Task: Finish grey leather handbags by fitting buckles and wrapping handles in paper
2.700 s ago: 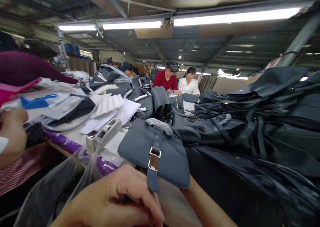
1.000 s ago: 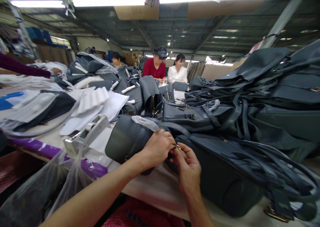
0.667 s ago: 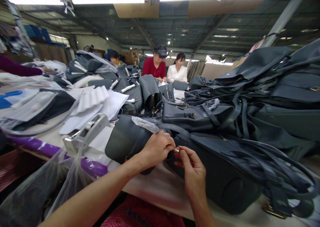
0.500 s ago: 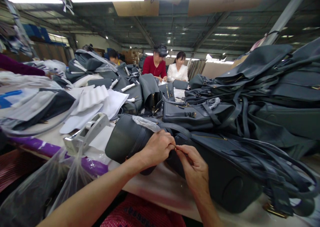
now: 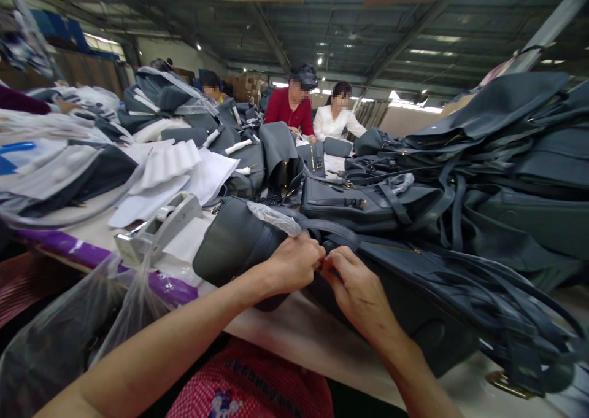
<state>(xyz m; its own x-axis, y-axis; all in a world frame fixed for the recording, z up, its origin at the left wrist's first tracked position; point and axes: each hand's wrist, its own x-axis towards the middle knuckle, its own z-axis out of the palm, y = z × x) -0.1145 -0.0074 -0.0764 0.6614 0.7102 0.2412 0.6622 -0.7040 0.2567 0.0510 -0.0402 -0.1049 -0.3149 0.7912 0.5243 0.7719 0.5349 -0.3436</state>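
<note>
A dark grey leather bag [image 5: 237, 240] lies on its side at the table's front edge, with clear plastic film [image 5: 273, 217] wrapped on its upper part and a curved strap [image 5: 334, 229] behind my hands. My left hand [image 5: 297, 261] is closed over the bag's right end, its fingertips pinched together. Facing it, my right hand [image 5: 352, 277] pinches too, and the fingertips of both hands nearly meet. What lies between them is tiny and hidden by the fingers. Beyond my right hand rests a larger dark bag [image 5: 442, 320] with a zip and long straps.
A grey tape dispenser [image 5: 159, 228] stands at the left by white foam sheets [image 5: 170, 166]. A clear plastic bag [image 5: 133, 307] hangs off the purple-covered edge [image 5: 83, 255]. Dark bags [image 5: 510, 154] are piled high on the right. Co-workers [image 5: 292, 108] are across the table.
The view has tilted down slightly. My right hand has turned, with its knuckles higher and fingers curled closer to my left hand. A brass-coloured bit between the fingertips is now mostly hidden.
</note>
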